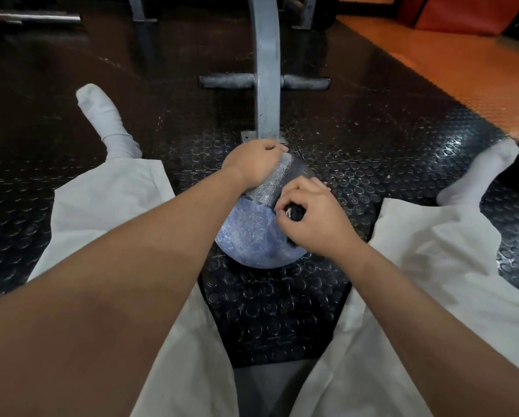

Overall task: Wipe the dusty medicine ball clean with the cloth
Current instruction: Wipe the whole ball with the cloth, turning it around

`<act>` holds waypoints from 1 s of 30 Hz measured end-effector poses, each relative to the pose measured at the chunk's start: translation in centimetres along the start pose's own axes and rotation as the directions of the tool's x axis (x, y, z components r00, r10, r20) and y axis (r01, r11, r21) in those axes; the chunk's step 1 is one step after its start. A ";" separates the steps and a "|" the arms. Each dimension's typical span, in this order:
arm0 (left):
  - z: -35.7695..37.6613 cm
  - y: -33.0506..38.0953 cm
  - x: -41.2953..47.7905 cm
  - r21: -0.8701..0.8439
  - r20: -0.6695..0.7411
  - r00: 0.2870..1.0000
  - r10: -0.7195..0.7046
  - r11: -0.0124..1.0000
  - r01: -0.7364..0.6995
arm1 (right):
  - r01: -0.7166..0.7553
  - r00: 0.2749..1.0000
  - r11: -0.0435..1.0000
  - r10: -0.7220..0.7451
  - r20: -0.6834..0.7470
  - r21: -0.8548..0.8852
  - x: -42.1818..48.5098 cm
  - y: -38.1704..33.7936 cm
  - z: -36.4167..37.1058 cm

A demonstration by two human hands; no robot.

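While on mat [282,311], disc [252,236] under fingers [268,146]

A gym: studded rubber flooring [282,311], grey machine frame [265,70], barbell [38,18], weight plate [252,236].

Dim warm indoor light, floor glare, wide-angle bending at edges.

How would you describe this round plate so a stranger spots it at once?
Find the grey post bolted to the studded black floor. At its base, between the legs, sits the round plate. It alone is a disc, speckled blue with one silvery section.
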State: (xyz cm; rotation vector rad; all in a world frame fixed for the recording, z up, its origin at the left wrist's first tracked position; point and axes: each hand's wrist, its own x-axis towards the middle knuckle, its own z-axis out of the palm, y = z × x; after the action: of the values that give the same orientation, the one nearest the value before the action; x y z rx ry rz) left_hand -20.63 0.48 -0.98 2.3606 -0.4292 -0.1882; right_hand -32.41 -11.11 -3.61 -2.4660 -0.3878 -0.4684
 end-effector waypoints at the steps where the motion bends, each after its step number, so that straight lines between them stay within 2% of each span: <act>1: 0.1 -0.1 0.0 -0.007 -0.006 1.000 0.005 1.000 -0.005 | 0.007 1.000 1.000 -0.007 0.021 0.013 0.3 0.1 -0.3; 2: 0.2 -0.2 0.0 -0.010 -0.012 1.000 0.012 1.000 -0.012 | -0.027 0.999 0.999 0.027 0.019 0.043 0.9 0.2 -0.6; 5: 0.5 -0.2 -0.2 -0.014 -0.026 1.000 0.010 1.000 -0.010 | -0.249 0.959 0.953 0.267 -0.094 0.173 3.5 0.9 -1.2; 7: 0.7 0.0 -0.4 -0.001 -0.035 0.999 0.005 1.000 -0.006 | -0.341 0.919 0.926 0.365 -0.149 0.162 4.6 1.1 -1.0; 8: 0.8 0.1 -0.5 0.007 -0.045 0.999 0.005 1.000 -0.004 | -0.348 0.916 0.929 0.365 -0.165 0.123 4.7 1.1 -0.7; 10: 0.6 0.0 -0.3 0.018 -0.059 0.998 -0.006 1.000 0.007 | -0.287 0.939 0.956 0.294 -0.178 0.063 3.8 0.7 0.1; 12: 0.4 -0.2 -0.1 0.012 -0.043 0.999 -0.018 1.000 0.019 | -0.162 0.974 0.987 0.159 -0.164 -0.005 2.3 -0.3 0.9; 16: -0.2 -0.9 -0.4 -0.029 -0.029 1.000 -0.011 1.000 0.010 | 0.034 0.997 0.996 -0.038 -0.060 -0.077 0.9 -1.3 1.6; 18: -0.2 -1.2 -0.8 -0.050 -0.038 0.999 -0.004 0.999 0.002 | 0.042 0.999 0.996 -0.042 -0.002 -0.080 0.7 -1.1 0.9; 20: -0.1 -1.4 -1.0 -0.053 -0.056 0.998 -0.004 0.999 0.001 | 0.028 1.000 0.997 -0.028 -0.005 -0.073 0.3 -0.4 0.1; 25: 0.2 -1.5 -0.9 -0.061 -0.105 0.994 -0.042 0.998 0.036 | -0.139 0.990 0.990 0.138 -0.041 -0.037 -0.9 0.6 -0.1; 27: 0.3 -1.4 -0.7 -0.047 -0.112 0.992 -0.058 0.997 0.053 | -0.115 0.991 0.990 0.109 -0.080 -0.086 -0.6 0.2 0.3; 30: 0.2 -1.4 -0.4 -0.045 -0.106 0.992 -0.069 0.997 0.065 | 0.015 0.994 0.978 -0.037 -0.105 -0.208 0.4 -1.3 1.6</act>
State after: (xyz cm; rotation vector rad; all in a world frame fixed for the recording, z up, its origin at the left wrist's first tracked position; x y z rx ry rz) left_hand -20.75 1.43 -2.06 2.3337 -0.2915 -0.0995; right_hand -32.09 -9.06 -4.05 -2.6231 -0.3418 -0.6807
